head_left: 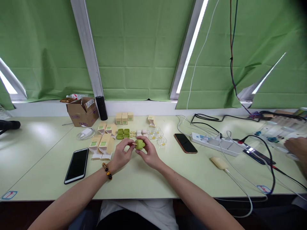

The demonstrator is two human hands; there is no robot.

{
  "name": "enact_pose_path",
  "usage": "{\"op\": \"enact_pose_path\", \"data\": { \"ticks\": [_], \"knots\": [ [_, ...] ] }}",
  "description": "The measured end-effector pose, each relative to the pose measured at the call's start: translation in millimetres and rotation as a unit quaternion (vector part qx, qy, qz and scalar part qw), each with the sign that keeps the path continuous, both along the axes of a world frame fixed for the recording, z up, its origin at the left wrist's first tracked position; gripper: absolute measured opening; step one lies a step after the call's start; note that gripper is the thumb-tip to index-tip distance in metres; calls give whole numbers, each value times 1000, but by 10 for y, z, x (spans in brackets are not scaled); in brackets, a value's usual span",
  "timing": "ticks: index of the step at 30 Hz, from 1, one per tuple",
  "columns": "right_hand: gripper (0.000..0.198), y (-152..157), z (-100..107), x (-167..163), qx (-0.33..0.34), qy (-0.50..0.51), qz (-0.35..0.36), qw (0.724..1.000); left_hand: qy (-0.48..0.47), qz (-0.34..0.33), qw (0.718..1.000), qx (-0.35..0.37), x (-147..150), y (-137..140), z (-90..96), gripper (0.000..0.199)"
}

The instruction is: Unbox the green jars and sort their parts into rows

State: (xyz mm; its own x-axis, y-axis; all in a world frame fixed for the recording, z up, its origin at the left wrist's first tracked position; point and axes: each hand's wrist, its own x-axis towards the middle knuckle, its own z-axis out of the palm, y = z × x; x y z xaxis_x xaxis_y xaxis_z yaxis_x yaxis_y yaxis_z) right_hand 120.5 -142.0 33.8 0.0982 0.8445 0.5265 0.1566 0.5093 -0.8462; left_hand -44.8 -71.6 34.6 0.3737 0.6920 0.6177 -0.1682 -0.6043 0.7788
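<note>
Both hands are engaged over the table, near its middle. The right hand (149,153) grasps a small green piece (139,144) between thumb and fingers. The left hand (123,154) pinches a thin pale stick (134,144), whose end meets the green piece; whether it enters the piece cannot be told. The green piece is raised in front of the other small parts. Just beyond the left hand stand four green square containers (123,134) in two rows of two, with small yellowish pieces (132,134) to their right. Clear plastic cups (161,141), some with yellow marks inside, lie beyond the right hand. Open paper cartons (106,144) stand to the left of the left hand, and small closed boxes (124,118) stand farther back. A beaded bracelet (106,171) is on the left wrist. One phone (76,165) lies left of the cartons; a second phone (185,143) lies to the right, beside a white power strip (216,144). At the far right edge, another person's hand (296,147) appears blurred.
</note>
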Motion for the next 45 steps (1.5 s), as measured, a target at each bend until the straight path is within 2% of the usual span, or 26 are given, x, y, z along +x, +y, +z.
{"op": "enact_pose_path", "data": {
  "ticks": [5, 10, 14, 16, 18, 21, 25, 32, 45],
  "knots": [
    [56, 54, 37, 63, -58, 110, 110, 986, -17, 8, 1000, -8, -22, -18, 34, 22],
    [59, 51, 102, 117, -126, 159, 211, 956, -19, 28, 999, 23, -67, 40, 102, 25],
    [55, 44, 93, 120, -144, 183, 256, 938, -24, -23, 999, -16, -73, 75, 129, 23],
    [56, 56, 58, 120, -149, 207, 262, 931, -20, -49, 998, -24, -70, 94, 117, 19],
    [54, 75, 13, 122, -152, 230, 267, 924, 8, -54, 999, 4, -67, 119, 91, 19],
    [47, 105, -51, 128, -150, 252, 282, 913, 52, -41, 996, 56, -64, 156, 50, 21],
    [43, 128, -92, 132, -147, 261, 292, 908, 71, -13, 993, 88, -59, 173, 33, 16],
    [45, 126, -88, 119, -131, 251, 284, 916, 63, 32, 990, 123, -50, 156, 45, 9],
    [47, 141, -123, 115, -118, 222, 275, 928, 38, 44, 986, 159, -24, 172, -36, 9]
  ]
}}
